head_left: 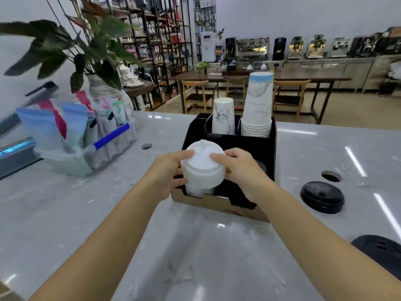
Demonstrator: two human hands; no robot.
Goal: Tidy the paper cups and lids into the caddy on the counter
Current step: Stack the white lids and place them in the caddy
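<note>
Stacking White Lids at the Front of the Caddy

Reaching forward over the pale marble counter (195,246), two bare forearms meet at a black cardboard caddy (263,153). Nearest the camera, at the right edge, part of a dark lid (382,250) lies on the counter, and a little farther off sits a short stack of black lids (322,196), apart from the caddy. The left hand (169,170) and the right hand (240,168) each clasp one side of a stack of white lids (202,168), fingertips curled over its top rim. The stack stands in the caddy's front left compartment, tilted slightly toward the camera. Whether its base rests fully on the compartment floor cannot be told. In the caddy's rear compartments stand upturned paper cups: a short printed stack (223,116) in the middle and a taller stack of cups (258,105) on the right, mouths down. To the left, a clear bin (65,157) holds pouches and a blue-handled tool beside a potted plant (91,51). Tables, chairs and shelving fill the room beyond.
</note>
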